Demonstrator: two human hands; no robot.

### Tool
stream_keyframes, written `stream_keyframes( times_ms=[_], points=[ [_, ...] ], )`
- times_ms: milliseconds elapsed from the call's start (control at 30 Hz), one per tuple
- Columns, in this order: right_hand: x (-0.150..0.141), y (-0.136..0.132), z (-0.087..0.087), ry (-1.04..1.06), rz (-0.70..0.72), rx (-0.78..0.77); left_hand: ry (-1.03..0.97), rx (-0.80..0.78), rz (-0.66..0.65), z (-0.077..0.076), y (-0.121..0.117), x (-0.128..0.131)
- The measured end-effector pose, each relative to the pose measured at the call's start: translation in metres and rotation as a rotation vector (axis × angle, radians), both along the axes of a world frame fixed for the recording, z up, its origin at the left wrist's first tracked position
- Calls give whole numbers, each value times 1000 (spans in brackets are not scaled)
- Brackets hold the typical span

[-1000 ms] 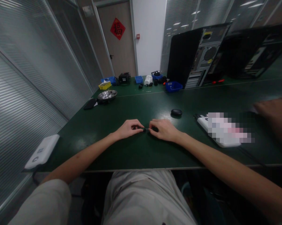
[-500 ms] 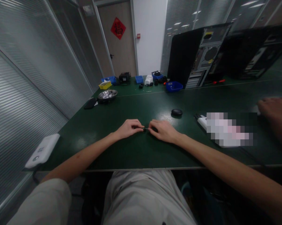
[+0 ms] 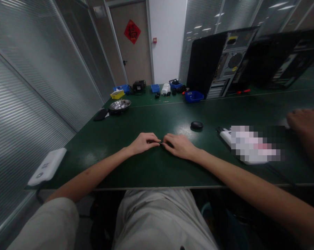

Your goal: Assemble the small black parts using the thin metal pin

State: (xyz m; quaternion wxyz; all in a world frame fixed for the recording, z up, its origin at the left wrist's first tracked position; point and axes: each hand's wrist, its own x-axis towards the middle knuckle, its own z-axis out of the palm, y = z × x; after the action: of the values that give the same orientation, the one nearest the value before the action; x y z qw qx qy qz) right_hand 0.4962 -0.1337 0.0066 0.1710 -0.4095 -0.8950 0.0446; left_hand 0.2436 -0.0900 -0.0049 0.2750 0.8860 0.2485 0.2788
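My left hand [image 3: 145, 143] pinches a tiny dark piece [image 3: 161, 143] between thumb and fingertips, just above the green table [image 3: 136, 170]. From the other side my right hand [image 3: 179, 146] meets it, its thumb and fingers closed at the piece's right end. The piece is mostly covered by fingertips, so its kind cannot be made out. Beyond my right hand lies a small black rounded case [image 3: 196, 125], touched by neither hand.
A white device [image 3: 250, 162], partly pixelated, lies at right near another person's hand [image 3: 305, 126]. At left is a white power bank-like box [image 3: 47, 166]. Farther back stand a metal bowl [image 3: 119, 105], a blue tray [image 3: 194, 96] and a computer tower [image 3: 206, 66].
My right hand has shifted slightly left, closing the small gap to my left fingertips. My left hand stays almost where it was.
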Motion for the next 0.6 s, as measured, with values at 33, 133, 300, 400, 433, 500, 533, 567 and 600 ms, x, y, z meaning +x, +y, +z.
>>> stream_keyframes(
  times_ms=[33,133,300,400,433,500,533,567,600],
  points=[
    [-1,0,-1,-1,1,5,1,9,-5,0,0,0],
    [-3,1,-4,0,5,8,-2,43,-29,0,0,0],
    [-3,2,-7,21,-3,8,-21,64,-27,0,1,0],
    [-2,3,-8,51,2,11,-48,60,-13,0,0,0],
    [-2,3,-9,63,6,13,-57,55,-9,0,-1,0],
    [-2,4,-10,85,14,13,-76,38,-2,0,-1,1],
    [-2,5,-10,93,19,12,-84,31,1,0,-1,1],
    [-2,5,-10,99,22,11,-90,26,4,0,-1,2],
    [-2,5,-10,103,23,9,-93,23,7,0,-1,2]
  ],
)
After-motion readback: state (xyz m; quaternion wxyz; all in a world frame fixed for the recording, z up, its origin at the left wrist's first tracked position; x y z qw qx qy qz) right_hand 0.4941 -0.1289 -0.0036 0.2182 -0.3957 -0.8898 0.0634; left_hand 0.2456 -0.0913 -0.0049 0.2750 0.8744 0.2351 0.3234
